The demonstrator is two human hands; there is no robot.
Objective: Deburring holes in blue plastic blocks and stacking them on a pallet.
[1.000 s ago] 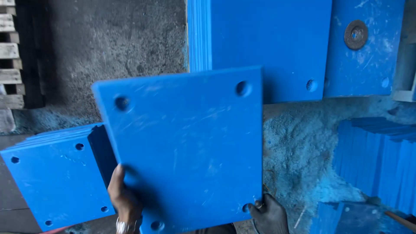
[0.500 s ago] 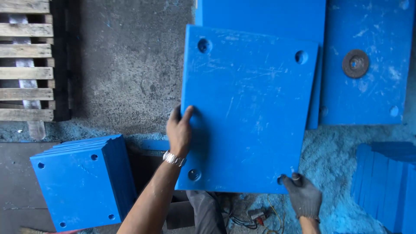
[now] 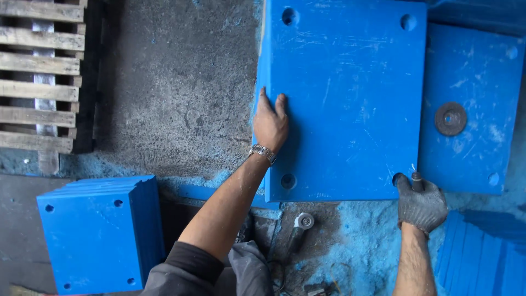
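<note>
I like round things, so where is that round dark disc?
In the head view, the round dark disc lies on a blue plate at the right, beside the big blue plate both hands hold, above the gloved right hand.

Bare left hand [image 3: 270,121] flat on large blue square plastic plate [image 3: 350,104] with corner holes; gloved right hand [image 3: 421,204] grips its lower right corner.

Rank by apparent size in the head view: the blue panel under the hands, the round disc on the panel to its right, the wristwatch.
1. Blue panel, by far the largest.
2. Round disc.
3. Wristwatch, slightly smaller than the disc, though it sits nearer the camera, so that ranking is unsure.
</note>
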